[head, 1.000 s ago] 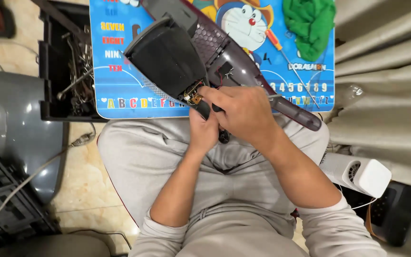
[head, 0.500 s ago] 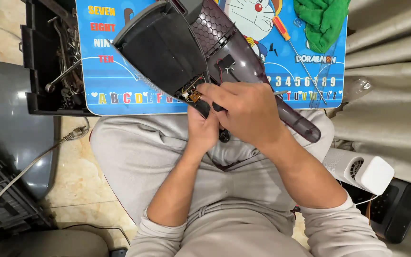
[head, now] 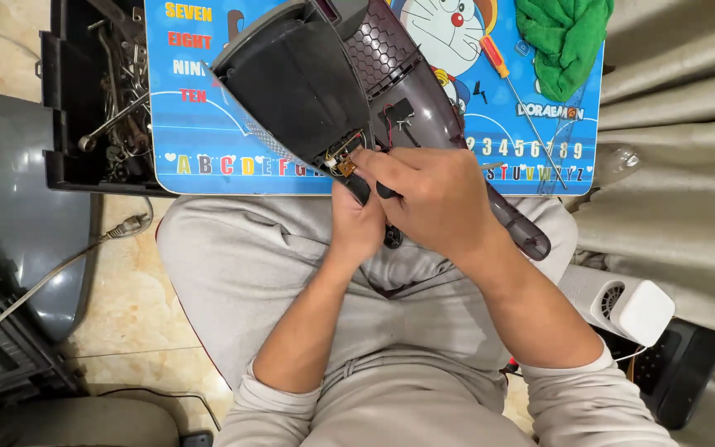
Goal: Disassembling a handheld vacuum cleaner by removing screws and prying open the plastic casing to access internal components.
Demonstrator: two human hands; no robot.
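While we sit with the vacuum half on our lap and half on the blue board, the work in hand looks like fiddling with its exposed wiring. Our left hand is closed around the underside of the body, bracing it, though the other hand partly hides it. Our right hand is curled over it, fingertips bunched at a small brass part among thin red and black wires. We cannot tell whether they actually pinch it.

We judge that this calls for a steady brace and very fine fingertip work, since the wires look slack and delicate.

The vacuum has a smoky purple translucent shell with a honeycomb grille and a matte black bin. The board is glossy and brightly printed. A slim screwdriver lies on it beside a nubbly green cloth, and a black toolbox holds dull metal tools.
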